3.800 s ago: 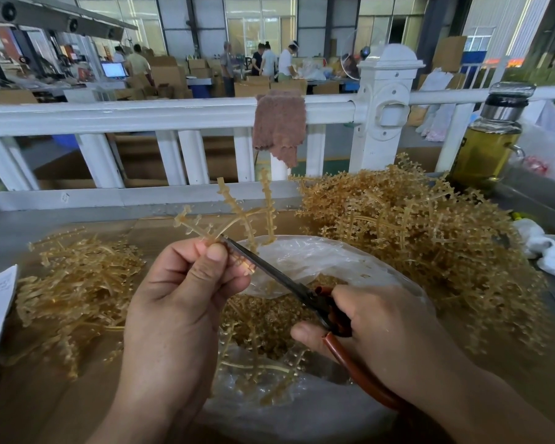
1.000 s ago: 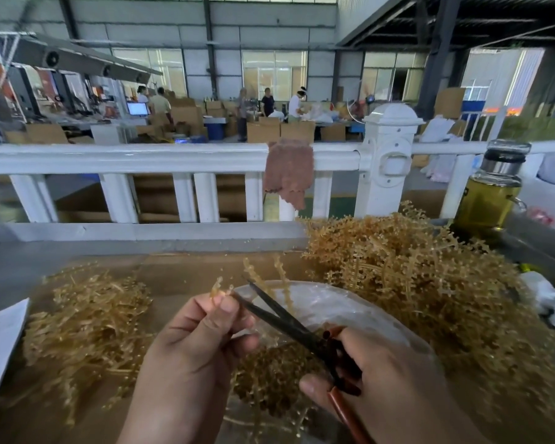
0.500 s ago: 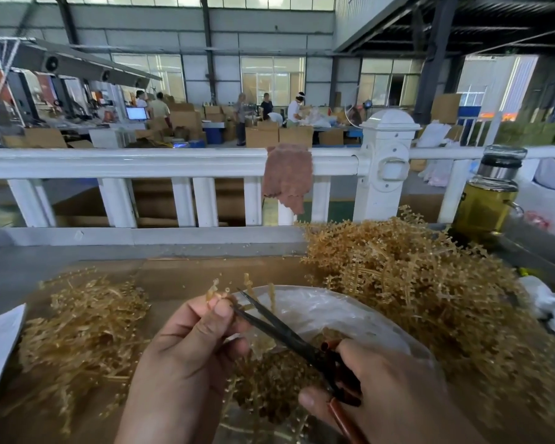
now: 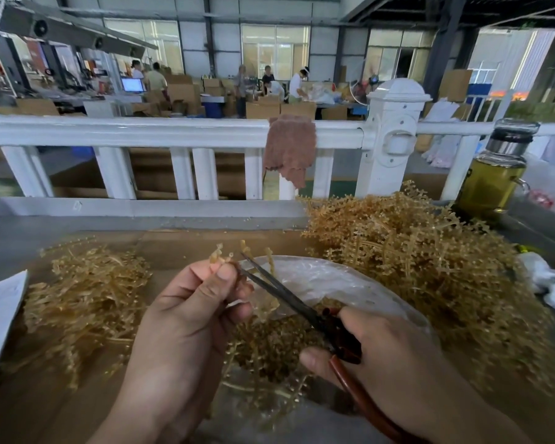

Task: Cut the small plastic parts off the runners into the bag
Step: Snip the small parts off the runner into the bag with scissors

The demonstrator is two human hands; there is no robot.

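Fingers [image 4: 220,278] of the left hand [image 4: 186,318] pinch a runner [image 4: 219,256], thumb pressed over forefinger, just above the bag's [image 4: 334,277] near-left rim. Curled round the red handles, the right hand [image 4: 385,350] holds the scissors [image 4: 285,296] over the bag's mouth. The blades stand slightly apart in a narrow V, with their tips just beside the pinch.

To cut well, I judge each snip should land close against a part's base, so that no stub of runner goes with it. The cut should also stay over the bag's mouth, so that loose parts [image 4: 269,344] drop onto those already inside and do not skip over the rim. Turning the runner in the pinch should bring each branch to the blades, and the thumb needs to stay clear of the tips.

Above the pinch, the runner's short end points up and away from the person. Its lower stretch hangs toward the bag's inside, so its long axis seems near upright. Thin side branches stick up past the bag's far rim.
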